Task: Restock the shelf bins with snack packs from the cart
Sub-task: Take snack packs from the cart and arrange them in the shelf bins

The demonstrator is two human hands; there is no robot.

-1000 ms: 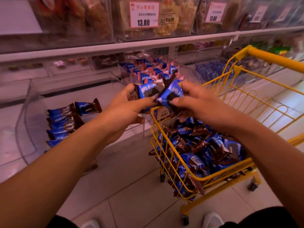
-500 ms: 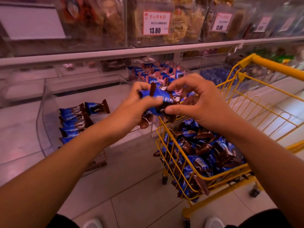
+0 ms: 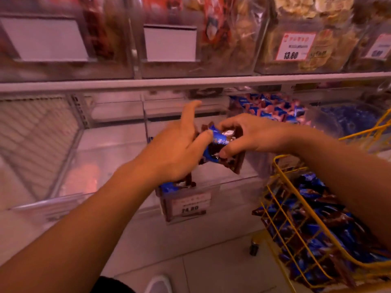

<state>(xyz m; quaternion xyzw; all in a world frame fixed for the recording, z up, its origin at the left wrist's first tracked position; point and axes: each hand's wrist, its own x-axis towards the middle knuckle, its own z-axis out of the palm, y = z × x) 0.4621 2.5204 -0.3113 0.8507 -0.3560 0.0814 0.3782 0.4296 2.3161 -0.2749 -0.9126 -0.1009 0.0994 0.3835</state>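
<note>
Left hand: the left hand [image 3: 173, 153] grips a bunch of blue-and-brown packs [image 3: 220, 148] at its left side, thumb pressed on the top wrapper, forefinger pointing up and free.
Right hand: the right hand [image 3: 247, 134] pinches the same packs from the right — thumb under, fingers curled over the top.
Packs: held between both hands, in the air in front of the clear bin [image 3: 190, 199] and above its front edge; the picture is blurred, so I cannot count them.
Bin: a clear bin on the lower shelf, a price tag [image 3: 191, 205] reading 74.80 on its front; a few packs of the same kind [image 3: 171, 186] lie inside near the front, just under the left wrist.
Cart: the yellow wire cart [image 3: 300, 229] stands on the floor at right, just beside the bin, heaped with the same packs.
Shelf above: clear bins of other snacks, one with a 13.80 tag [image 3: 295, 46].
Behind: a further bin of blue and pink packs [image 3: 273, 106] — well behind the right hand.
</note>
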